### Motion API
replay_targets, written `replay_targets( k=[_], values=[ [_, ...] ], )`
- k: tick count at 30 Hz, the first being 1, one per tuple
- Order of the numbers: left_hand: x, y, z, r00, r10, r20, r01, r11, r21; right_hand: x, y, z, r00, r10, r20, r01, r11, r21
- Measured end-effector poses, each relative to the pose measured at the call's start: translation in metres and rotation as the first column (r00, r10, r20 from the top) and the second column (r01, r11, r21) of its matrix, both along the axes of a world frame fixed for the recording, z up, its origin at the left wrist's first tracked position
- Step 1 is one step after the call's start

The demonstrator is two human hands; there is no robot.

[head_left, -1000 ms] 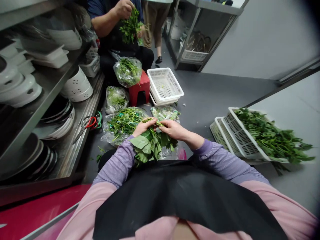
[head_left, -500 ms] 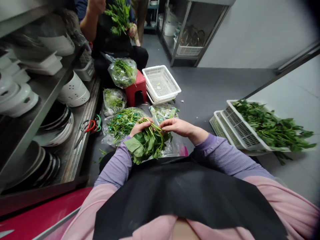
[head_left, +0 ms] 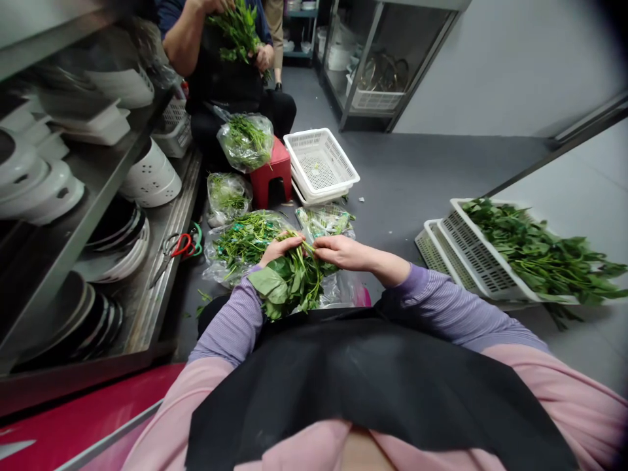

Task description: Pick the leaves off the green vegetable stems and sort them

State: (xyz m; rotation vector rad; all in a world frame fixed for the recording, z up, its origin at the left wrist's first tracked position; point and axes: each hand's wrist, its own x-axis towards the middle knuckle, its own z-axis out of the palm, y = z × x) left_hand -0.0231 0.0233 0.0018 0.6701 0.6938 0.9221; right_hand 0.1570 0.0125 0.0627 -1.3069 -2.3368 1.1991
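A bunch of leafy greens (head_left: pixel 289 281) hangs above my lap, its leaves pointing down toward me. Wrapped round its stems is my left hand (head_left: pixel 280 250). At the right side of the bunch my right hand (head_left: pixel 338 252) has its fingers pinched together on a stem. Just beyond my hands, an open plastic bag of cut greens (head_left: pixel 245 239) lies on the floor, with a patterned bag (head_left: pixel 324 221) to its right.
A white basket (head_left: pixel 321 163) stands beside a red stool (head_left: pixel 271 171) bearing bagged greens. Stacked baskets (head_left: pixel 483 261) heaped with greens are at right. Scissors (head_left: pixel 180 245) lie on the left shelf edge. A person opposite holds greens (head_left: pixel 238 33).
My right fingers have closed more tightly at the stems. The view has shifted slightly, and the person opposite has moved a raised hand closer to their greens.
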Motion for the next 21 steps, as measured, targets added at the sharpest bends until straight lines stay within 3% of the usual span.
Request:
replay_targets(
  k=[3, 5, 8, 10, 12, 14, 15, 16, 19, 21],
  values=[
    [0.000, 0.000, 0.001, 0.999, 0.026, -0.020, -0.026, 0.999, 0.023, -0.002, 0.000, -0.005, 0.999, -0.002, 0.038, -0.002, 0.995, 0.098],
    [0.000, 0.000, 0.000, 0.998, 0.063, -0.015, -0.062, 0.997, 0.045, -0.006, -0.001, -0.011, 0.997, -0.078, -0.016, 0.079, 0.988, 0.134],
    [0.003, -0.002, 0.000, 0.992, 0.121, -0.023, -0.119, 0.989, 0.085, -0.016, -0.002, -0.021, 0.927, -0.278, -0.250, 0.288, 0.958, 0.002],
    [0.004, -0.003, 0.000, 0.989, 0.144, -0.030, -0.140, 0.985, 0.097, -0.022, 0.000, -0.029, 0.775, -0.462, -0.431, 0.390, 0.886, -0.249],
    [0.005, -0.005, 0.000, 0.987, 0.158, -0.022, -0.154, 0.982, 0.111, -0.022, 0.005, -0.035, 0.545, -0.657, -0.522, 0.431, 0.753, -0.498],
    [0.003, -0.005, 0.001, 0.986, 0.169, 0.010, -0.169, 0.976, 0.134, -0.015, 0.010, -0.039, 0.375, -0.760, -0.531, 0.436, 0.650, -0.622],
    [0.001, -0.004, 0.001, 0.984, 0.178, 0.032, -0.180, 0.973, 0.143, -0.010, 0.011, -0.040, 0.373, -0.765, -0.526, 0.417, 0.644, -0.641],
    [0.000, -0.003, 0.001, 0.982, 0.182, 0.055, -0.188, 0.971, 0.150, -0.004, 0.010, -0.041, 0.427, -0.740, -0.519, 0.378, 0.668, -0.641],
    [-0.004, 0.001, -0.002, 0.984, 0.152, 0.087, -0.163, 0.976, 0.141, 0.006, 0.002, -0.040, 0.697, -0.525, -0.489, 0.173, 0.784, -0.596],
    [-0.005, 0.003, -0.005, 0.988, 0.128, 0.083, -0.137, 0.983, 0.120, 0.005, -0.005, -0.038, 0.780, -0.414, -0.469, 0.112, 0.830, -0.546]
  ],
)
